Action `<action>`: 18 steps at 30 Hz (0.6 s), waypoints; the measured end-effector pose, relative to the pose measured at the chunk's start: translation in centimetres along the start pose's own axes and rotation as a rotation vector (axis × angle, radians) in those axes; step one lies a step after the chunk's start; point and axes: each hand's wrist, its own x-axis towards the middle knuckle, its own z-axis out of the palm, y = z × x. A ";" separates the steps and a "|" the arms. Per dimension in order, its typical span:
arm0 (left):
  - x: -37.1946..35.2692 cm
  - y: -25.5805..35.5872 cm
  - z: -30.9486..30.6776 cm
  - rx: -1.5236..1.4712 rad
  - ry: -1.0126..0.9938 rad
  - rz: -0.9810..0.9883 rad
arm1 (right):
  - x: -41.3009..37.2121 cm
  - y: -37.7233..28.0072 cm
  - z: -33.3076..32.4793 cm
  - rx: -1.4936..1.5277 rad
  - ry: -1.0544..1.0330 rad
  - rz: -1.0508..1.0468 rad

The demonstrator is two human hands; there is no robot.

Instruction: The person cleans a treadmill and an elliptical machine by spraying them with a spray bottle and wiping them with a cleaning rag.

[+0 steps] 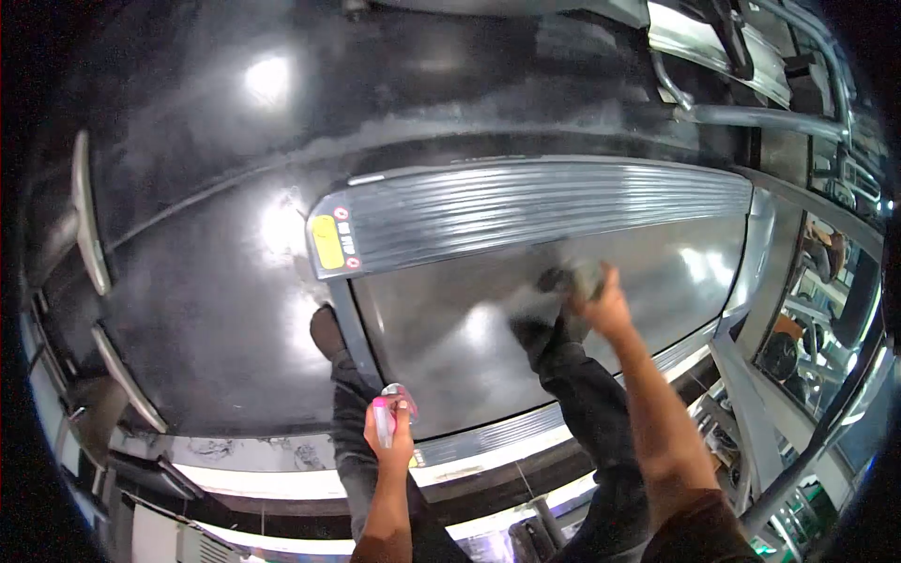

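My left hand (pixel 389 433) is closed around a small clear bottle with a pink top (pixel 385 413), low in the middle of the view, beside the lower left corner of a treadmill belt. My right hand (pixel 603 305) is closed on a greyish cloth (pixel 584 280) over the dark treadmill belt (pixel 441 328); motion blurs it, and whether the cloth touches the belt is unclear. One of my shoes (pixel 326 332) is on the floor left of the belt; my other foot is near the right hand, partly hidden.
A ridged side rail (pixel 544 202) with a yellow label (pixel 328 242) runs along the belt's far side. Metal machine frames (pixel 760 117) stand at the upper right. Grey bars (pixel 91 216) are at the left. A mirror (pixel 812 300) at the right reflects equipment.
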 end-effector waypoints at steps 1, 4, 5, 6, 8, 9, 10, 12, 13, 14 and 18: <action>-0.1 2.4 -1.3 0.028 -0.028 0.002 | -2.6 -1.1 0.9 -0.011 -0.082 -0.109; -0.7 10.2 -6.2 0.077 -0.157 0.119 | -10.6 -7.0 1.7 0.276 -0.484 -0.096; -0.9 11.7 -8.0 0.152 -0.174 0.213 | -13.7 -10.4 0.6 0.386 -0.497 -0.012; -0.9 12.0 -10.2 0.207 -0.235 0.279 | -16.5 -14.0 -0.9 0.496 -0.508 0.062; -1.8 18.0 -14.0 0.215 -0.367 0.276 | -22.1 -17.5 -1.6 0.508 -0.415 -0.012; -2.3 20.7 -15.6 0.257 -0.361 0.362 | -23.7 -18.9 -1.6 0.486 -0.327 -0.097; -3.4 22.6 -17.3 0.228 -0.335 0.423 | -26.2 -20.0 -1.8 0.464 -0.238 -0.165; -4.7 25.7 -19.4 0.140 -0.272 0.568 | -29.8 -23.5 -5.5 0.414 -0.163 -0.335; -5.5 27.1 -21.1 0.282 -0.288 0.639 | -31.9 -25.0 -7.4 0.340 -0.118 -0.423; -6.8 29.0 -22.9 0.268 -0.368 0.579 | -33.8 -26.5 -9.6 0.263 -0.066 -0.507; -10.9 38.3 -26.1 0.188 -0.526 0.454 | -37.5 -30.8 -20.1 0.369 -0.090 -0.525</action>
